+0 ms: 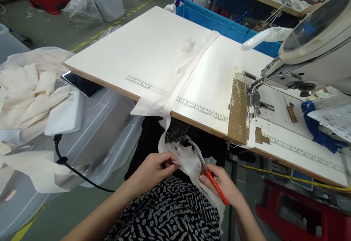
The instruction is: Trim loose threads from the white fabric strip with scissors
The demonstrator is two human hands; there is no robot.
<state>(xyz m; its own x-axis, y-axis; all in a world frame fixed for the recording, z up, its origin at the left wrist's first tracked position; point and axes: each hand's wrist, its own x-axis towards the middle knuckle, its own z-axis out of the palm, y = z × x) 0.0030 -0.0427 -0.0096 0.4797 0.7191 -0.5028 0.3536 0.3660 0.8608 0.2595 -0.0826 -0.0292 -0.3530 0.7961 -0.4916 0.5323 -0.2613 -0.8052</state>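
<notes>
Over my lap, my left hand point(161, 166) pinches the edge of a white fabric piece point(189, 160). My right hand point(219, 182) grips scissors point(211, 179) with red handles, their metal blades pointing up and away beside the fabric. Part of the cloth hangs below my right hand along my patterned clothing. A pale fabric strip point(186, 72) lies across the white table point(115, 47) and droops over its front edge towards my hands. Whether the blades touch the cloth, I cannot tell.
A sewing machine point(315, 47) stands on the table's right side, with a wooden-handled tool point(291, 111) near it. At left, a plastic bin point(109, 131) bears fabric pieces point(24, 87), a white power bank point(65, 113) with a black cable, and a phone point(82, 83). A red stool point(296, 211) is lower right.
</notes>
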